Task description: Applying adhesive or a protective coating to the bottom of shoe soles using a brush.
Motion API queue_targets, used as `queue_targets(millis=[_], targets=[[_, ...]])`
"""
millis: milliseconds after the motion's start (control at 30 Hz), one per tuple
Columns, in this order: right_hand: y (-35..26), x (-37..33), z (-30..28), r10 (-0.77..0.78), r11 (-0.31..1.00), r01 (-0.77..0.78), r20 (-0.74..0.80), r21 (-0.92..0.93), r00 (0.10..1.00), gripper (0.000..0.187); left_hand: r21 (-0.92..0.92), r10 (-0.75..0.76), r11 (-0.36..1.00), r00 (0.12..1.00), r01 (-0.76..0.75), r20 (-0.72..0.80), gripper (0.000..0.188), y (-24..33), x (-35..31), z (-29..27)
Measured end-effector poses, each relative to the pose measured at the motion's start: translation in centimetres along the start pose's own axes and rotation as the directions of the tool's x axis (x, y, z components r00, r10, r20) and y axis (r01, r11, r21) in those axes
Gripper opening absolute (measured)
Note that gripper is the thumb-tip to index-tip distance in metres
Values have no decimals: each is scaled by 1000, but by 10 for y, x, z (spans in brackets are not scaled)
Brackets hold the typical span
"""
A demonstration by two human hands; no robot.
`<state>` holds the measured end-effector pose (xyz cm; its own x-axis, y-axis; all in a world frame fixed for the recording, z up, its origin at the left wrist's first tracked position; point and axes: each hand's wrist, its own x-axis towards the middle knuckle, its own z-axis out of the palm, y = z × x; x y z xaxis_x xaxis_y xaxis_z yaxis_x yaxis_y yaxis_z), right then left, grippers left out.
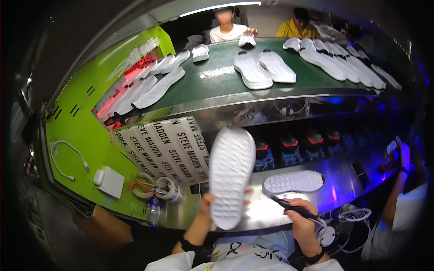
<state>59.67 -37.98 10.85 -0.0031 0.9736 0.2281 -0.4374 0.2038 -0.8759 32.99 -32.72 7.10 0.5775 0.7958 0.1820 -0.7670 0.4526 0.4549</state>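
My left hand (pixel 206 208) is closed around the heel end of a white shoe sole (pixel 232 176), its fingers showing on both edges. The sole stands tilted up over the metal bench, patterned face toward me. A slim black pen-shaped tool (pixel 284 205) is gripped in my right hand (pixel 303 223), its tip pointing up and left, apart from the held sole. Just beyond that tip, a second white sole (pixel 294 182) lies flat on the bench (pixel 266 212). Whether the tool is joined to the white cable by my right wrist, I cannot tell.
Several white soles (pixel 323 64) lie on the green conveyor belt (pixel 212 74) ahead. Dark shoes (pixel 289 147) stand on the shelf below it. Left are a printed box (pixel 165 147), tape rolls (pixel 168 189), a bottle (pixel 153 211) and a green panel (pixel 86 144). People sit across; another's arm (pixel 398 189) is right.
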Motion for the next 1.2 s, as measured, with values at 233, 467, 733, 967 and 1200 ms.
queue_targets(millis=[233, 467, 733, 967, 1200], targets=[[29, 16, 25, -314, 590, 433, 300, -681, 901, 24, -486, -160, 861, 987, 149, 20, 73, -114, -6, -79], [35, -5, 32, -231, 563, 332, 241, -757, 943, 20, -455, -110, 890, 950, -38, -294, 62, -98, 6, -74], [35, 0, 29, 162, 827, 172, 520, -535, 839, 23, -270, -50, 961, 999, 54, 20, 74, -50, 36, -48], [20, 13, 14, 429, 845, -93, 564, -527, 706, 26, -102, -551, 833, 830, 543, -82, 57, -27, 64, -26], [10, 17, 12, 188, 728, 390, 711, -564, 677, 21, 349, -803, 439, 536, 828, -262, 34, -31, 104, -21]])
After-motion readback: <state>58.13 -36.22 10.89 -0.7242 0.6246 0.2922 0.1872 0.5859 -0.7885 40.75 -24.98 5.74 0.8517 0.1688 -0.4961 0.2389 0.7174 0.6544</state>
